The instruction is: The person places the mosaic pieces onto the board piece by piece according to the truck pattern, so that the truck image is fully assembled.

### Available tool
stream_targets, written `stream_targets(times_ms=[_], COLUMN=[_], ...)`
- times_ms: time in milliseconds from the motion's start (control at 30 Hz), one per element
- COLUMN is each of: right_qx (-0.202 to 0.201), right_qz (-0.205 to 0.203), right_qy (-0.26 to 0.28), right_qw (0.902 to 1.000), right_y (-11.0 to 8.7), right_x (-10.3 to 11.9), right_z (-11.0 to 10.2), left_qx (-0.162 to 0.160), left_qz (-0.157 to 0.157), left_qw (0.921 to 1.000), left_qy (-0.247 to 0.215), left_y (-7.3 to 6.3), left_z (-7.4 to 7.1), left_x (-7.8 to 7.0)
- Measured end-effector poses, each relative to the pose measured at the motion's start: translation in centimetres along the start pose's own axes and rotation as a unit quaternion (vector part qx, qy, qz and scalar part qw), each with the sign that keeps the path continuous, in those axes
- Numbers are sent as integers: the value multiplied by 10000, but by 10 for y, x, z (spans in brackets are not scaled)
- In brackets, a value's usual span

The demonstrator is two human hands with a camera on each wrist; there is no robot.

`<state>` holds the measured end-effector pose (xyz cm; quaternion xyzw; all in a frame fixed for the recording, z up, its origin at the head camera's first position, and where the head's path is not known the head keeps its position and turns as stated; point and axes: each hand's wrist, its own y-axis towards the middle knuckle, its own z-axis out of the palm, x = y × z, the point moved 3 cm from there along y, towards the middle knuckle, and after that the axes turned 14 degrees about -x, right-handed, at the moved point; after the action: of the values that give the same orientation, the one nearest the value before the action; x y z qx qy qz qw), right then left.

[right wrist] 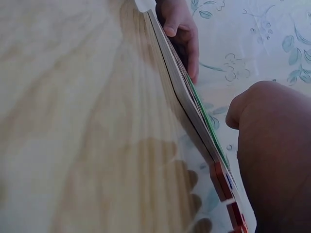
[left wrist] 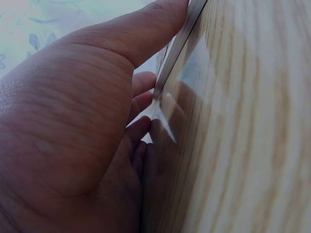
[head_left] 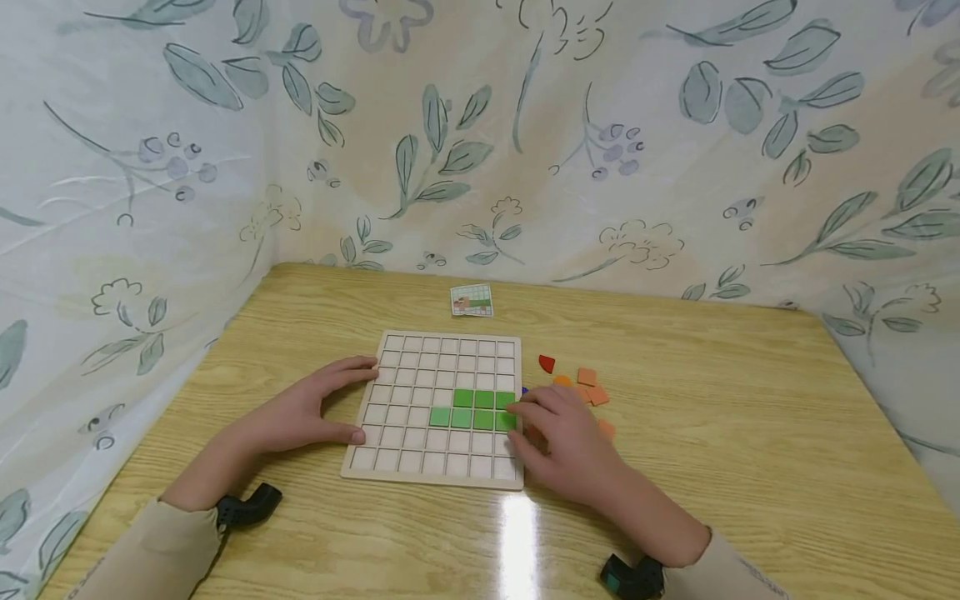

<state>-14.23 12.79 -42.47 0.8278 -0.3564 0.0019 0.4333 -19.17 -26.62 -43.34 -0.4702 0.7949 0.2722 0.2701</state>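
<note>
A square wooden grid board (head_left: 411, 460) lies on the table. Two adjoining rows of its cells hold several green square tiles (head_left: 462, 417), running to the right edge. My left hand (head_left: 296, 410) rests along the board's left side, thumb and fingertips spread at the rim. The left wrist view has that thumb (left wrist: 155, 24) against the board's edge. Over the right rim reaches my right hand (head_left: 566, 437), fingertips and thumb apart at the last green tiles; no piece shows between them. In the right wrist view the right hand (right wrist: 277, 150) is above the board.
Right of the board lie a dark red quarter-round piece (head_left: 547, 363), an orange rounded piece (head_left: 562, 381) and several orange square tiles (head_left: 587, 377), partly behind my right hand. A small picture card (head_left: 472, 301) sits behind the board, near the patterned cloth backdrop (head_left: 480, 183).
</note>
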Motion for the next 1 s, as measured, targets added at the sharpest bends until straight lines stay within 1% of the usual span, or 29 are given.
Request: stream_targets(times_ms=[300, 500, 733, 1000], right_qx=[-285, -235, -173, -135], right_qz=[14, 330, 409, 515], right_qy=[-4, -178, -297, -456], right_qw=[9996, 9990, 9986, 9975], right_y=[-17, -30, -41, -54], right_x=[-13, -21, -27, -28], right_z=[-23, -37, -51, -65], left_qx=[8, 23, 20, 33], left_qz=[-12, 10, 7, -28], left_qw=[10000, 10000, 10000, 10000], left_qy=[-2, 13, 1, -50], left_y=[0, -1, -1, -1], left_z=[0, 0, -1, 0], left_x=[-1, -1, -2, -3])
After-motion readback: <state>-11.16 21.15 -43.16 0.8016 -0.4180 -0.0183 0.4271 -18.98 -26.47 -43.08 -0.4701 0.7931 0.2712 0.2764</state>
